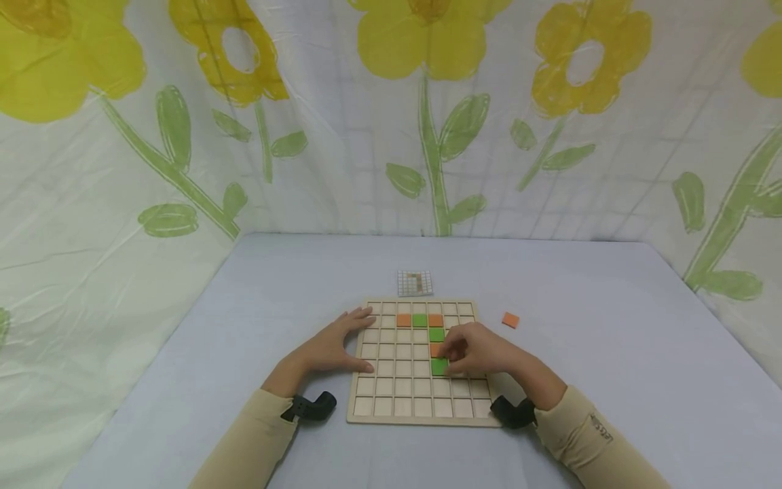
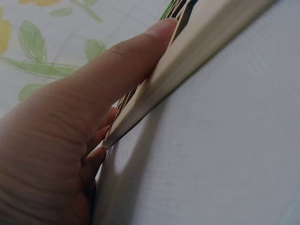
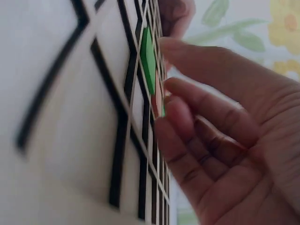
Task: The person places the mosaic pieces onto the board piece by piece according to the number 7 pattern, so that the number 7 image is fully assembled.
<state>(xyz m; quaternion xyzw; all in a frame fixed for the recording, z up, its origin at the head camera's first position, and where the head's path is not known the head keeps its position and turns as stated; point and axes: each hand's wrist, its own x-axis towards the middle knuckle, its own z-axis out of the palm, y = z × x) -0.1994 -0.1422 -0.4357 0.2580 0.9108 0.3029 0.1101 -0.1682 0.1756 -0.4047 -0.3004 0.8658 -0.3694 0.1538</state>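
A wooden grid board (image 1: 391,407) lies on the table. My left hand (image 1: 332,345) rests on its left edge with spread fingers; in the left wrist view the straight thumb (image 2: 126,58) lies over the board's rim. My right hand (image 1: 479,350) is over the right part of the board, fingers loosely bent, fingertips right by the nearest green tile (image 1: 438,367). The right wrist view has this green tile (image 3: 148,61) in its cell, with a gap between thumb and fingers. An orange tile (image 1: 434,350) and another green tile (image 1: 436,334) sit above it in the same column.
Along an upper row lie an orange tile (image 1: 404,320), a green tile (image 1: 419,320) and another orange tile (image 1: 435,320). One loose orange tile (image 1: 510,320) is on the table right of the board. Behind the board lies a small printed grid card (image 1: 415,283).
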